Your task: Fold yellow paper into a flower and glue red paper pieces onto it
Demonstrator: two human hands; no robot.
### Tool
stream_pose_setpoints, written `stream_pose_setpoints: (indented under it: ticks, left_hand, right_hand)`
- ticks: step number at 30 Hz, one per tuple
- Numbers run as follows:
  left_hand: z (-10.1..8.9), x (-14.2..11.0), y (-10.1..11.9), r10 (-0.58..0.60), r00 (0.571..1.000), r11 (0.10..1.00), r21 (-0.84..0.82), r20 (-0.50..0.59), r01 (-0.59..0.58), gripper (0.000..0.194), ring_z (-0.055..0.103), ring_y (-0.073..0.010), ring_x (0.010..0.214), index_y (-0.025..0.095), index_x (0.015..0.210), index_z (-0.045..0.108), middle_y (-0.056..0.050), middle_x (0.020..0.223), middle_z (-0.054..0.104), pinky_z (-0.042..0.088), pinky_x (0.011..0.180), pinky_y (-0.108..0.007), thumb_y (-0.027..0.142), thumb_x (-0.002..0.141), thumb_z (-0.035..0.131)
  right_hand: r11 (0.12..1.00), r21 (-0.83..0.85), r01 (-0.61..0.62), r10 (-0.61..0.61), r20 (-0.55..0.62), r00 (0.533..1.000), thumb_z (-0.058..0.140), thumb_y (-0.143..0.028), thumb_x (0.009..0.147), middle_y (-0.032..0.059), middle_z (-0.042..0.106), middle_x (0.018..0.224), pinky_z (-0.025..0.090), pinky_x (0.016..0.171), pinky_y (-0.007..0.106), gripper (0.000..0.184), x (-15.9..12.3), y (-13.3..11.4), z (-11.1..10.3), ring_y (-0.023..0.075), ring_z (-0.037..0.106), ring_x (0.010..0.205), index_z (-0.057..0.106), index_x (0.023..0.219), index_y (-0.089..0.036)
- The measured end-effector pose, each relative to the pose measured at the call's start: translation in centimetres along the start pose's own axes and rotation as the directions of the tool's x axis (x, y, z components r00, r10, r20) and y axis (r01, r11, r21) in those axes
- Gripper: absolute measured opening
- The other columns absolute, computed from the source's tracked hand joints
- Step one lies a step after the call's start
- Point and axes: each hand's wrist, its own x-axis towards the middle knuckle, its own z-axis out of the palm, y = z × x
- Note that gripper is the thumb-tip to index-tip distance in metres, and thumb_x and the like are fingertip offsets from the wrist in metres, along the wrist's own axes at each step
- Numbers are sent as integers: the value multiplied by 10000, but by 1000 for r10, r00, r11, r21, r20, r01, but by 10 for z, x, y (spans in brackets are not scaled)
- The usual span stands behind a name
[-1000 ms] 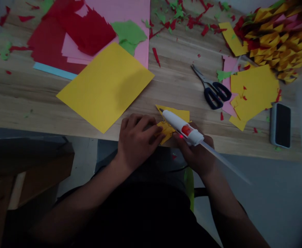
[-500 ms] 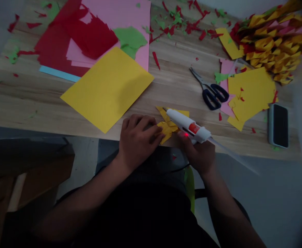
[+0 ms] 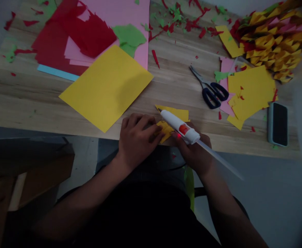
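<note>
My right hand [image 3: 196,151] is wrapped round a white hot glue gun [image 3: 178,124], whose dark nozzle points to the upper left. A clear glue stick [image 3: 220,161] sticks out of its back end, and a small red light glows by my thumb. My left hand [image 3: 139,139] pinches the edge of a folded yellow paper piece [image 3: 165,133] at the table's front edge. The gun's body hides part of that piece. Just behind it lies a flat yellow paper strip [image 3: 178,113], with the nozzle over its left end.
A yellow sheet [image 3: 107,89] lies left of centre, over red and pink papers [image 3: 55,48]. Scissors [image 3: 209,88] rest on the right, near yellow offcuts [image 3: 252,91] and a phone [image 3: 278,124]. A pile of folded paper [image 3: 272,41] fills the far right corner. Scraps litter the back.
My right hand has brought the glue gun left and slightly down, so its nozzle sits further left over the yellow paper. My left hand has stayed in place on the folded piece.
</note>
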Motion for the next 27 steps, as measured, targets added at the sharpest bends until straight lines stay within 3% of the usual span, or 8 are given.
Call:
stream_pose_setpoints:
  ticks: [7,11,16,19,21,24,27]
  left_hand:
    - [-3,-1,1,7,1000,1000,3,9,-7,135,570,-258,1007,267,918,740,-12,1064,737,396,853,-427,355,912,638]
    - [-2,-4,0,34,998,999,5,-45,-34,111,587,-246,967,290,957,750,1,1010,752,392,818,-412,311,891,663]
    - [3,-5,-1,20,996,1000,19,-91,-19,127,598,-241,928,260,987,724,-9,948,757,402,799,-411,310,877,685]
    - [5,-5,-3,48,991,999,25,-124,-46,51,615,-231,928,249,903,702,-9,1003,760,422,804,-404,287,894,671]
    - [5,-6,-6,107,986,994,-13,-131,-110,60,637,-219,963,242,950,692,-14,1072,758,452,839,-391,236,909,648]
    - [2,-10,-12,225,971,970,-83,-76,-231,184,654,-208,1065,236,1086,671,-23,1166,747,481,919,-373,180,920,617]
    - [0,-14,-17,283,959,955,-90,-21,-284,223,647,-221,1129,247,1129,663,-30,1204,736,485,949,-380,202,913,631]
  right_hand:
    - [988,132,-83,99,-119,988,580,-463,906,54,754,863,563,654,322,277,-4,6,3,229,730,760,687,1013,-231]
    - [957,234,-168,210,-167,963,595,-490,883,49,726,751,552,585,312,307,-9,1,-3,215,698,651,689,925,-202]
    - [908,374,-188,291,-241,926,680,-467,837,5,660,642,527,542,303,275,-28,1,-7,167,633,556,677,861,-193]
    - [859,457,-229,354,-207,912,679,-463,836,-3,637,605,522,546,324,276,-40,4,-9,171,626,550,690,885,-191]
    - [830,495,-256,382,-171,908,678,-459,831,8,644,595,522,546,328,267,-46,5,-10,179,633,560,695,841,-192]
    - [806,515,-290,414,-141,899,673,-454,829,22,654,594,530,557,324,274,-54,6,-12,176,636,565,692,738,-197]
    - [781,540,-316,443,-122,888,671,-441,839,2,615,550,515,539,318,257,-62,12,-12,162,602,519,722,829,-189]
